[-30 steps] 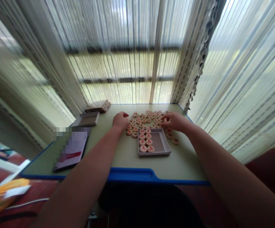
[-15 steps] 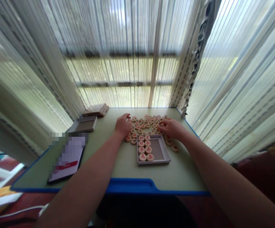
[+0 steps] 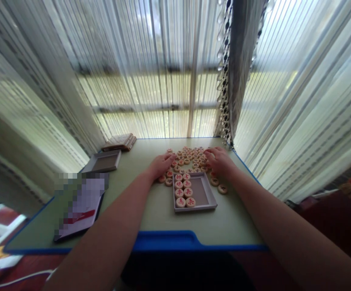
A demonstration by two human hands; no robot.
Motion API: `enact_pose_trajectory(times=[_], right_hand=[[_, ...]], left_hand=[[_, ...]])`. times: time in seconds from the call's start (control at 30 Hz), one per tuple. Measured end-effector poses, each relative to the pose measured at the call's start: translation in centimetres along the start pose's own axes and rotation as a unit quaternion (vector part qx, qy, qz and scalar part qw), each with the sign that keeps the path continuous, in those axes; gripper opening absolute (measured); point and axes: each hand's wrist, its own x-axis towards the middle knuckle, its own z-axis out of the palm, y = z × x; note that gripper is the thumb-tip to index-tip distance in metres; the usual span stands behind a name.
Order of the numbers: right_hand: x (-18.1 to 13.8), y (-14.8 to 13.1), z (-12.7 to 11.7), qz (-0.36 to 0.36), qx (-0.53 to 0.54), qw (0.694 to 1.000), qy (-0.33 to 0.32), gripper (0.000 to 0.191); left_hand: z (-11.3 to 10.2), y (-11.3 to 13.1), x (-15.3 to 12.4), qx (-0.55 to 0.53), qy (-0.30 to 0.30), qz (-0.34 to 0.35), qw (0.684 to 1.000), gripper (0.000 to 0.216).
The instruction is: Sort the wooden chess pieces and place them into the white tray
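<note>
Many round wooden xiangqi pieces (image 3: pixel 186 161) lie in a loose spread on the pale green table. My left hand (image 3: pixel 160 165) reaches over the left side of the spread, fingers stretched out across several pieces. At the right side, my right hand (image 3: pixel 221 161) rests by the pieces with its fingers slightly bent and apart; I see nothing held in it. Nearer to me sits a shallow open box (image 3: pixel 204 192). Two columns of red-marked pieces (image 3: pixel 188 192) stand face up along its left half, and its right half shows bare bottom.
On the left stands a second shallow box or lid (image 3: pixel 104 161), with a stack of books (image 3: pixel 120 142) behind it. A tablet (image 3: pixel 83 210), partly blurred out, lies at the front left. Sheer curtains (image 3: pixel 151 93) hang behind the table (image 3: pixel 160 216).
My left hand has come down and flattened over the pieces. My right hand has shifted slightly away from me. The pieces in the box look the same, and the view has turned a little.
</note>
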Motion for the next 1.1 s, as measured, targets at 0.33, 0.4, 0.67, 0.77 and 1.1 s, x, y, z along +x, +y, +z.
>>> enact_pose_trajectory(times=[0.33, 0.4, 0.67, 0.77, 1.1], right_hand=[[0.0, 0.3, 0.2, 0.05, 0.03, 0.998, 0.002, 0.027], [-0.3, -0.1, 0.0, 0.024, 0.041, 0.999, 0.003, 0.026], [-0.8, -1.5, -0.6, -0.057, 0.052, 0.997, 0.015, 0.025], [-0.8, -1.9, -0.7, -0.077, 0.051, 0.995, 0.022, 0.025], [-1.0, -3.3, -1.3, -0.112, 0.055, 0.992, 0.031, 0.024]], left_hand=[[0.7, 0.2, 0.6, 0.159, -0.051, 0.014, 0.986, 0.046], [0.5, 0.6, 0.6, 0.165, -0.05, 0.01, 0.985, 0.046], [0.0, 2.0, 0.2, 0.24, 0.045, 0.027, 0.969, 0.04], [0.3, 1.7, 0.6, 0.242, 0.028, 0.042, 0.969, 0.034], [0.2, 1.6, 1.3, 0.229, -0.003, -0.026, 0.973, 0.04]])
